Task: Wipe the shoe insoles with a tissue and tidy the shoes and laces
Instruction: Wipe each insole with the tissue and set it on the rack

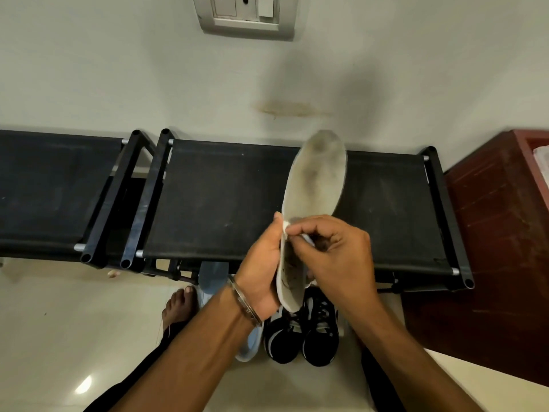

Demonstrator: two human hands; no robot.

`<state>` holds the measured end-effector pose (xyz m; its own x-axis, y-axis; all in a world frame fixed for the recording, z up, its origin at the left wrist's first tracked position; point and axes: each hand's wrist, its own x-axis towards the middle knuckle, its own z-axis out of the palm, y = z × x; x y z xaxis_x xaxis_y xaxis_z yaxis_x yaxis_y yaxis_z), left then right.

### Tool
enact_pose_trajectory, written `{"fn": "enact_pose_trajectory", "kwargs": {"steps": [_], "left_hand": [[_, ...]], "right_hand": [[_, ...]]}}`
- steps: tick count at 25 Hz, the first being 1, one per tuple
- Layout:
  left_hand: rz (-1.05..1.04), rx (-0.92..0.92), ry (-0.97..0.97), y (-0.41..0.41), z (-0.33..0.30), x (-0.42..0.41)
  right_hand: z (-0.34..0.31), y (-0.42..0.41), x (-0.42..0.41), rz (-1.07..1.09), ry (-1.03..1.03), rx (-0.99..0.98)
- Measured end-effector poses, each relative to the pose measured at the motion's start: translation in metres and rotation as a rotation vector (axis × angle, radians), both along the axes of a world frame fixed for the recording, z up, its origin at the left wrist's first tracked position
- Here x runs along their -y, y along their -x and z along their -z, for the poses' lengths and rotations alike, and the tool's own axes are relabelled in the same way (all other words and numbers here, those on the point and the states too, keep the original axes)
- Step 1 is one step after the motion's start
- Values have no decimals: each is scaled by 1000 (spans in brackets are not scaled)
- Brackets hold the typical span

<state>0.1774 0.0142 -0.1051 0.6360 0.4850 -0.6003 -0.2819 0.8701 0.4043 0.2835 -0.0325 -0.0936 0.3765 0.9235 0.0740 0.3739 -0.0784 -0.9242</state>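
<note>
Left hand [261, 263] grips insole [315, 185] heel end, toe at 12 o'clock over rack [219, 197]. Right hand [332, 248] pinches tissue [285, 226] against insole. Wiping underway; grime remains. Black shoes [303, 334] at 6 o'clock, laces loose, untidied.

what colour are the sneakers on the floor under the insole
Black with white trim and black laces, the sneakers show in the head view, below the hands.

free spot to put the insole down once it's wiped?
The black fabric top of the shoe rack is bare left of the insole, and also on its right toward the red cabinet. The floor below is crowded: black sneakers, a light blue slipper and a bare foot.
</note>
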Motion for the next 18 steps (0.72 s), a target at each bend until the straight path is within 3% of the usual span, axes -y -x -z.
{"fn": "enact_pose_trajectory", "kwargs": {"steps": [4,7,9,11,14,18], "left_hand": [[29,-61,41,20,6,-19],[22,-31,66,21,6,-18],[16,-24,18,21,3,-21],[21,11,-2,19,-2,-23],[9,47,-54,17,-6,-21],[48,65,-74,15,-11,-20]], "right_hand": [[-5,6,6,-370,108,-69],[-9,0,9,-510,169,-95],[-12,0,7,-450,168,-253],[-12,-4,4,-239,123,-363],[-9,-11,-2,20,59,-384],[-11,-9,0,72,43,-337]]}}
